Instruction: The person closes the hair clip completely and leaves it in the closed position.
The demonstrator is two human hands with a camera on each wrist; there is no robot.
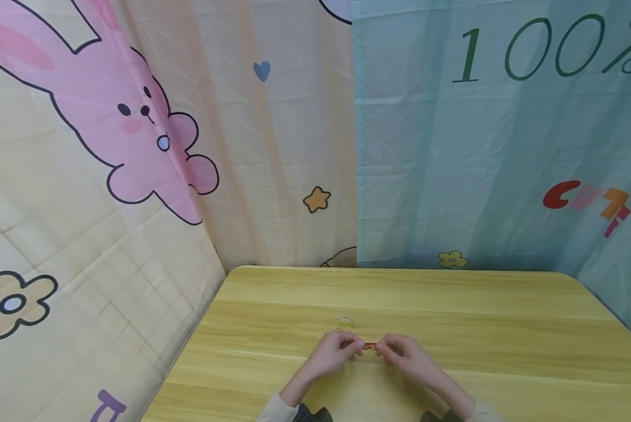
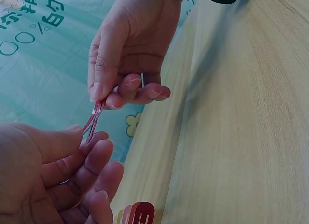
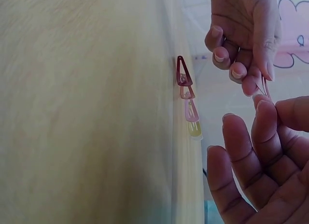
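Observation:
A red snap hair clip point(image 1: 370, 346) is stretched between both hands above the table. My left hand point(image 1: 338, 351) pinches one end between thumb and forefinger, and my right hand point(image 1: 406, 356) pinches the other. In the left wrist view the clip point(image 2: 94, 119) appears with its thin metal parts apart. Several more snap clips lie in a row on the table. The right wrist view shows a dark red clip point(image 3: 181, 72), a lighter red one point(image 3: 188, 92), a pink one point(image 3: 191, 110) and a yellow one point(image 3: 194, 128), with a whitish edge beyond.
The wooden table point(image 1: 452, 316) has rounded far corners. Printed curtains hang behind it, a beige one point(image 1: 289, 135) with a pink rabbit to the left and a blue-green one point(image 1: 420, 152) to the right.

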